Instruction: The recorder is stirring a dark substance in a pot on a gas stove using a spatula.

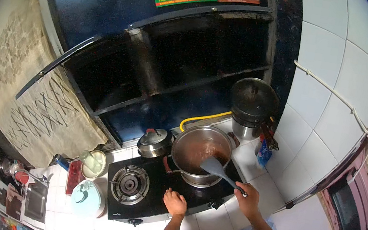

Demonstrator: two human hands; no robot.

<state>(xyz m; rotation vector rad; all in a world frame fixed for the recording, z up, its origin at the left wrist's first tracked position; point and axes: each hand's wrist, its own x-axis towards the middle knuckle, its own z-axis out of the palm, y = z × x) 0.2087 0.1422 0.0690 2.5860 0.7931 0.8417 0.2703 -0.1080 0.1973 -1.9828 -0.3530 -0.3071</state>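
My right hand (247, 199) grips the black handle end of a grey spatula (214, 167). The spatula's flat blade slants over the near rim of a two-handled stainless-steel pot (176, 165), its tip at the liquid. Reddish-brown liquid (196, 150), with a darker patch towards the right, fills the pot's lower part. Under the pot is the right side of a black glass gas cooktop (160, 177). Near the cooktop's front edge, left of the pot, my left hand (175, 202) rests with its fingers curled and nothing visible in it.
A bare burner (130, 184) lies to the left. Behind it stands a lidded metal pot (155, 142). Stacked dark pans (255, 97) occupy the back right corner, near a blue packet (264, 152). A pale-blue lidded container (88, 197), a bowl (94, 164) and a red tray (74, 177) stand left.
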